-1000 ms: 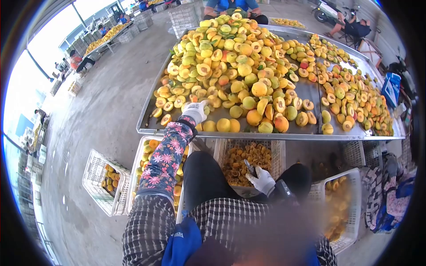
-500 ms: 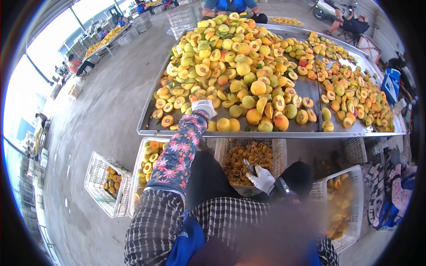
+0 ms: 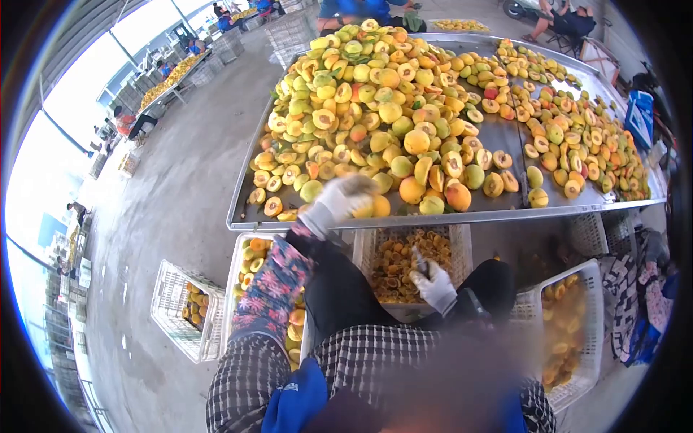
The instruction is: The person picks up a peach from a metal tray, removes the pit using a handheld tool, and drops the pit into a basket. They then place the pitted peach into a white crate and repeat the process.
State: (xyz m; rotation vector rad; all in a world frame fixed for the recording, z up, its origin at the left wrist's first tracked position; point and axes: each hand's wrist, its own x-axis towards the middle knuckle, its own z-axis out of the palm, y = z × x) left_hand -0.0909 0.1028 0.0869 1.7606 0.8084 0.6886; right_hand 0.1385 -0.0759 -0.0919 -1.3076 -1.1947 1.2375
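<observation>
My left hand (image 3: 336,203), in a white glove and a floral sleeve, is over the near edge of the metal table (image 3: 404,219). Its fingers are smeared by motion beside the front peaches (image 3: 380,205), and I cannot tell whether they hold one. Heaped behind it is a pile of yellow peaches (image 3: 390,112), many cut in half with the stone cavity showing. Low between my knees, my gloved right hand (image 3: 436,287) is closed around a short metal hand tool (image 3: 419,261). Under that tool sits a crate (image 3: 462,249) of small brownish-orange peach pieces (image 3: 393,267).
Peach halves fill a white crate (image 3: 238,267) by my left leg, beside another crate (image 3: 173,310). At my right stands a crate (image 3: 593,317) of orange pieces. Across the table is a person in blue (image 3: 361,9). Bags and cloth (image 3: 635,303) lie at far right.
My left hand has pulled back from the pile toward me and the table's near edge. My right hand has shifted slightly, its tool now pointing more upright. The view has tilted a little.
</observation>
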